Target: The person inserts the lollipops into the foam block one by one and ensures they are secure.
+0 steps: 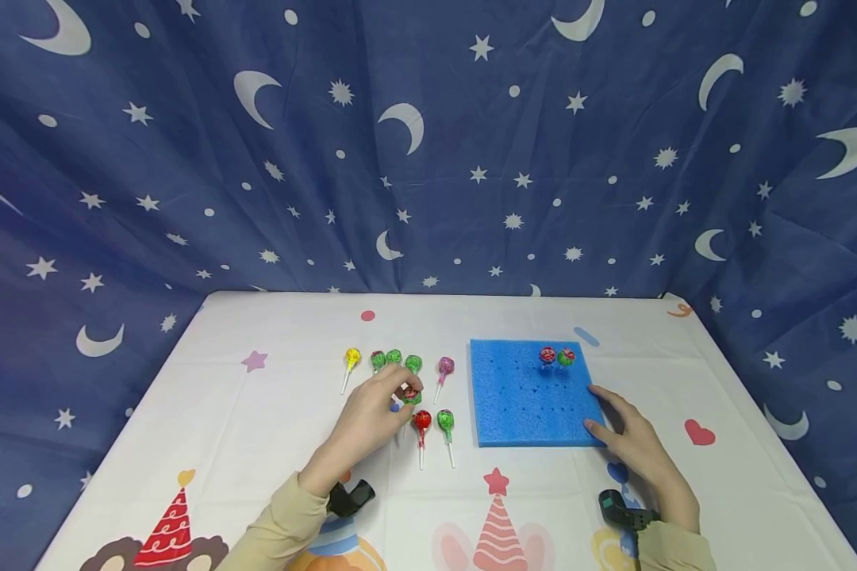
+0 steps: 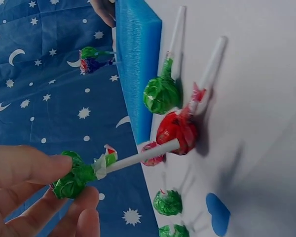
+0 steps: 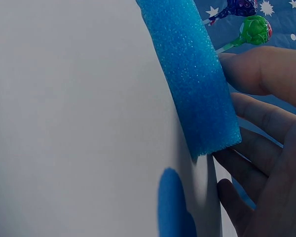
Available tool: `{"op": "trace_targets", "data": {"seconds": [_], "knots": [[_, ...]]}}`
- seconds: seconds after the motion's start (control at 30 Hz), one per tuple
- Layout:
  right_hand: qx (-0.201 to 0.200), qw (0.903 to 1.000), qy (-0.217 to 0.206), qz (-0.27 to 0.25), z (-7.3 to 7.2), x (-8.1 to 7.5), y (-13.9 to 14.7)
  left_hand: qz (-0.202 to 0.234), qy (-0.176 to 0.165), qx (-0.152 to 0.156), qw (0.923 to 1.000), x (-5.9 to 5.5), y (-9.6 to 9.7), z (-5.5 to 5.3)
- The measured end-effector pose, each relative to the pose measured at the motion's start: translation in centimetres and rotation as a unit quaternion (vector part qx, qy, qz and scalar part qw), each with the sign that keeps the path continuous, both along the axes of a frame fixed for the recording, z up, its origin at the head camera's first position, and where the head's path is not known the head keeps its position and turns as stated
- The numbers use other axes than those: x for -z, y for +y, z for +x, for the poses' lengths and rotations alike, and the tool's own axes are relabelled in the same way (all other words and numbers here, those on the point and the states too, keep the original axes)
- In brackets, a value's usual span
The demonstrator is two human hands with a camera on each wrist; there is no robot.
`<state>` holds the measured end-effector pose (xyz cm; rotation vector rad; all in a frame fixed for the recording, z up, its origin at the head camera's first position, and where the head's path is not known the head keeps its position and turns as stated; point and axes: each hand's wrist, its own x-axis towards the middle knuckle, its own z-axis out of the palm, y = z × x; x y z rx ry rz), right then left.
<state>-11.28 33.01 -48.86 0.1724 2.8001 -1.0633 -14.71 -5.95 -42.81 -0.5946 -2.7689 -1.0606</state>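
My left hand (image 1: 374, 408) pinches a green-wrapped lollipop (image 2: 74, 180) by its candy end, thumb on one side and fingers on the other. Its white stick (image 2: 138, 159) points away from the hand. Just below lie a red lollipop (image 1: 422, 422) and a green lollipop (image 1: 446, 420), sticks toward me. My right hand (image 1: 636, 436) touches the right edge of a blue foam block (image 1: 528, 432), its thumb and fingers spread along the block's corner. Two lollipops, one red (image 1: 547, 356) and one green (image 1: 566, 357), stand upright in holes near the block's back right.
Behind my left hand lie a yellow lollipop (image 1: 353, 358), several green lollipops (image 1: 413, 364) and a pink one (image 1: 446, 365). Small holes dot the foam block. A white printed cloth (image 1: 257, 428) covers the table; a blue star-and-moon curtain (image 1: 428, 182) hangs behind.
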Motion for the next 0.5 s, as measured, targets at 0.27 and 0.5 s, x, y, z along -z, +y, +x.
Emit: {"op": "trace_targets", "data": {"seconds": [0.27,0.5], "knots": [[0.001,1.0,-0.001,0.003,0.0,0.1,0.0,0.025,0.004,0.002,0.9997,-0.2,1.2,-0.7],[-0.001,1.0,0.004,0.002,0.0,0.1,0.0,0.059,0.012,0.024,0.9979,-0.3,2.5,-1.4]]}}
